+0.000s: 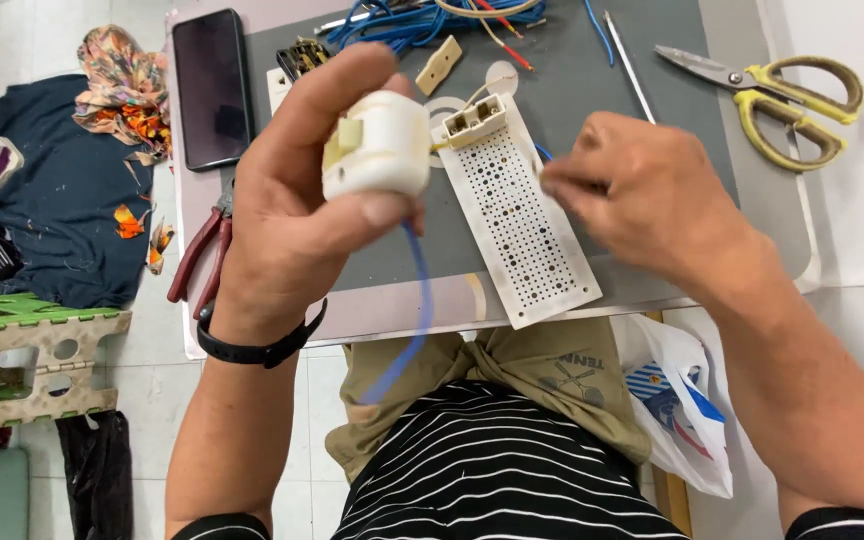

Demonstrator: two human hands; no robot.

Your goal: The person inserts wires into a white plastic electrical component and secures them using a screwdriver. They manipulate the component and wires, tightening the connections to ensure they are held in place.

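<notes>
My left hand [292, 200] is raised over the grey work mat [592, 90] and grips a small cream plastic electrical part [377, 145] between thumb and fingers. A blue wire [414, 300] hangs from it down toward my lap. My right hand [642, 195] rests on the mat with fingers pinched together beside a white perforated plate [527, 225]; what it pinches is hidden. A cream connector block [474, 120] sits at the plate's top end.
Yellow-handled scissors [782, 100] lie at the top right. A black phone [212, 85] and red-handled pliers [202, 255] lie left. Blue and red wires [422, 22] bunch at the top. A green folding stool [22, 350] and dark cloth [62, 200] are on the floor.
</notes>
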